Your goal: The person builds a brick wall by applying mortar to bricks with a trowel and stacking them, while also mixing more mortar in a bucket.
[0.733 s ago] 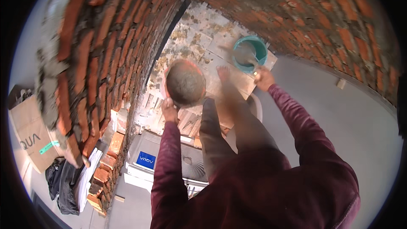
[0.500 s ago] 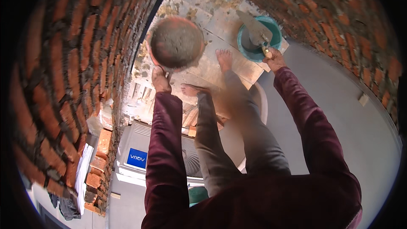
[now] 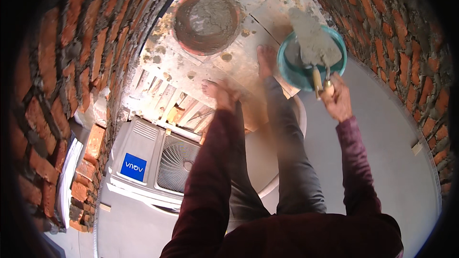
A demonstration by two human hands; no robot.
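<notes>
The right hand point(image 3: 337, 99) grips a pale-handled metal trowel point(image 3: 313, 38) over a round teal bucket point(image 3: 300, 77); the left hand point(image 3: 225, 96) blurs near a bare foot point(image 3: 209, 89), its grip I can't tell.

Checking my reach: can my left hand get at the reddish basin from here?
Probably yes, with a forward reach: I see nothing standing between the left hand and the near side of the reddish basin.

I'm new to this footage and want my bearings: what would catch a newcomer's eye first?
First, the right hand gripping a grey-caked trowel over the teal bucket at upper right. Then the round basin of grey mix, upper left of centre. At lower left, the bright blue label on the fan unit stands out.
</notes>
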